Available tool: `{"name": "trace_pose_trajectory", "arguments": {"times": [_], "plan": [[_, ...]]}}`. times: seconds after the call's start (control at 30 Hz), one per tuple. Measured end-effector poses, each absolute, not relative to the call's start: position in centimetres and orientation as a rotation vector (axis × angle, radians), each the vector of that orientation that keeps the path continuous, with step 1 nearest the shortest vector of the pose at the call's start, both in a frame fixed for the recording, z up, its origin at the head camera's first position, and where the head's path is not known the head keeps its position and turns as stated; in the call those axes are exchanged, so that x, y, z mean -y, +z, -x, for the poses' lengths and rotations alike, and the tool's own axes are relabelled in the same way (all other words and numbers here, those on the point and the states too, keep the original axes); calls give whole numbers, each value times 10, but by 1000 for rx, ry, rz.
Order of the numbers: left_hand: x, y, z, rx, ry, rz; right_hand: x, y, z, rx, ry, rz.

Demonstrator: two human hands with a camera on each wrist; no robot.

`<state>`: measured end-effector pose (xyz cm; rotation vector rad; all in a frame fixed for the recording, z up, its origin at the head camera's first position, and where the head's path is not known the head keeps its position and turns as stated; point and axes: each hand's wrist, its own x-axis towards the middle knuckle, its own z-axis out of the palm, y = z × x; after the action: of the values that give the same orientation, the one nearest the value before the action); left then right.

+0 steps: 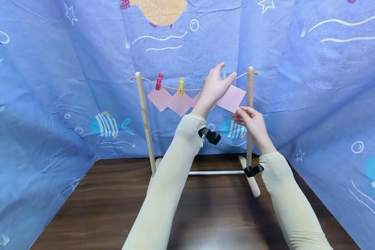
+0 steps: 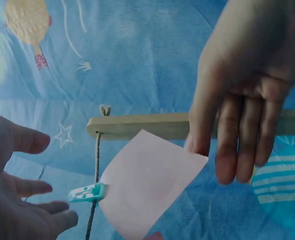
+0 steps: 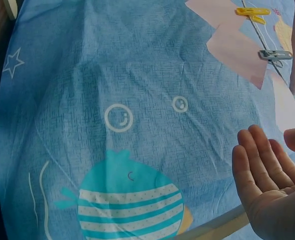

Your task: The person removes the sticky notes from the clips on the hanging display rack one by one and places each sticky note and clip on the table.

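Left hand (image 1: pixel 216 85) loosely spread beside light-blue plastic clothespin (image 2: pixel 87 192), gripping nothing. Right hand (image 1: pixel 253 123) pinches square pink paper (image 1: pixel 232 98) at lower corner. Advised: steady lightly; tugging risks slippage.

"What is standing before you?"

"A clothesline stand (image 1: pixel 217 172) is resting on the table (image 1: pixel 106 205), and a cloth backdrop (image 1: pixel 81 62) is hanging behind it."

"What is running across it?"

"A cord (image 1: pixel 168 87) is running from the left post (image 1: pixel 146 118) to the right post (image 1: pixel 249 152); four clothespins (image 1: pixel 181 86) are sitting along it, with four paper squares (image 1: pixel 160 99) hanging below."

"Where are you reaching?"

"Your left hand (image 1: pixel 215 86) is hovering before the third square (image 3: pixel 237 55); your right hand (image 1: pixel 252 123) is meeting the lower corner of the rightmost square (image 1: pixel 232 98), before the right post."
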<state>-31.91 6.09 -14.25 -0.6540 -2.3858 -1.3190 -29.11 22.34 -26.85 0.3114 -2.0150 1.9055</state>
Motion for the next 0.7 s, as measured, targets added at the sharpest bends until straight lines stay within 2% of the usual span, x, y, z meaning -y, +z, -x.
{"name": "trace_pose_trajectory", "arguments": {"times": [0.4,0.7], "plan": [[-64,-142,320,2542,-1334,567,-220,-265,296,1930,1990,-334],[-61,-144,320,2577,-1362,637,-225,-268,297,1949,1967,-308]]}}
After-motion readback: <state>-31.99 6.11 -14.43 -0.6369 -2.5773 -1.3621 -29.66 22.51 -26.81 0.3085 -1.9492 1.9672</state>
